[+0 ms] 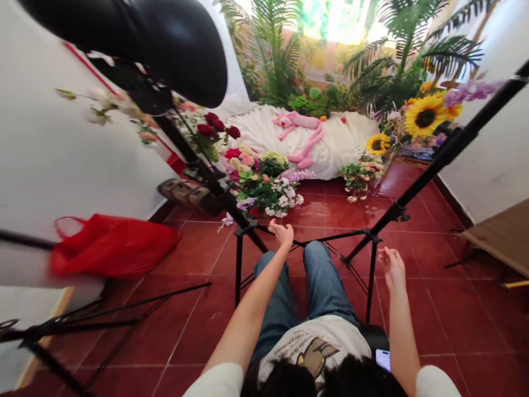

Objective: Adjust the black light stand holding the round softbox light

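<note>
One black stand [247, 226] and a second stand [397, 212] stood on the red tiled floor [198, 331], on either side of the person's denim-covered legs [326, 275]. Just beside the first, the left hand [283, 234] was loosely curled around nothing, while the right hand [393, 269], also without a grip, had its bent fingers near the second's leg, contact being impossible to tell. Beyond, a pink plush toy [308, 122] lay on white cloth [256, 132].
</note>
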`<state>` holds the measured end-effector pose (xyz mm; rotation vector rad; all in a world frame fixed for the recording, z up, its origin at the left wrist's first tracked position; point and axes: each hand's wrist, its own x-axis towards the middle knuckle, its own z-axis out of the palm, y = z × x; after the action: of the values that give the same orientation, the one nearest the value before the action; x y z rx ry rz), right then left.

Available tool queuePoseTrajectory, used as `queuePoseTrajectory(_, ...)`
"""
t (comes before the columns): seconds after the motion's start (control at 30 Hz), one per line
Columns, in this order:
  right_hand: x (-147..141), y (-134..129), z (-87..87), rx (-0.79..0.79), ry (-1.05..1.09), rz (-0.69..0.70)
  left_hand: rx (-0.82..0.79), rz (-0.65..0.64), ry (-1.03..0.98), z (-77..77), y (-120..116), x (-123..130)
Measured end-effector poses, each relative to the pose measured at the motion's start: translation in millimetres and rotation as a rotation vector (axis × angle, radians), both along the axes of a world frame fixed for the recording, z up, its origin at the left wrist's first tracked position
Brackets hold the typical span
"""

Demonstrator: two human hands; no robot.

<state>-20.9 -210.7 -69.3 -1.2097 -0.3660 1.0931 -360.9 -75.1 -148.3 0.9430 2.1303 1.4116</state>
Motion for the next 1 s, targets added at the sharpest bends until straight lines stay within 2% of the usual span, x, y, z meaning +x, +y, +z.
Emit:
queuePoseTrajectory(0.1,12,-17,-3.8,-0.028,0.020,-0.042,0.056,-0.306,-0.187,20.2,28,75)
queuePoseTrajectory(0.2,25,-33,-9.5,-0.039,0.028,-0.082,0.142,-0.566,-0.259,60.8,60,161)
queuePoseTrajectory(0.23,29,-37,-11.4,-0.041,0.029,-0.096,0.230,-0.704,-0.340,77.2,67,191)
queuePoseTrajectory(0.33,41,-49,-16.0,-0.051,0.027,-0.136,0.466,-1.058,-0.508,126.9,72,274)
queuePoseTrajectory(0.4,47,-54,-17.8,-0.058,0.025,-0.159,0.509,-1.196,-0.539,152.9,65,314)
queuePoseTrajectory(0.43,48,-56,-18.3,-0.060,0.025,-0.168,0.500,-1.212,-0.534,162.0,61,328)
queuePoseTrajectory(0.53,50,-54,-16.9,-0.044,0.028,-0.167,0.371,-1.185,-0.463,172.7,55,346)
queuePoseTrajectory(0.63,48,-39,-8.3,0.012,0.041,-0.128,0.267,-1.180,-0.397,168.3,60,345)
queuePoseTrajectory(0.77,44,4,19.4,0.089,0.203,-0.018,0.270,-1.120,-0.373,163.4,64,346)
queuePoseTrajectory(0.9,37,53,53.2,0.134,0.361,0.214,0.251,-1.058,-0.372,164.2,64,352)
queuePoseTrajectory(1.0,34,77,66.3,0.259,0.514,0.268,0.223,-1.059,-0.379,164.4,64,353)
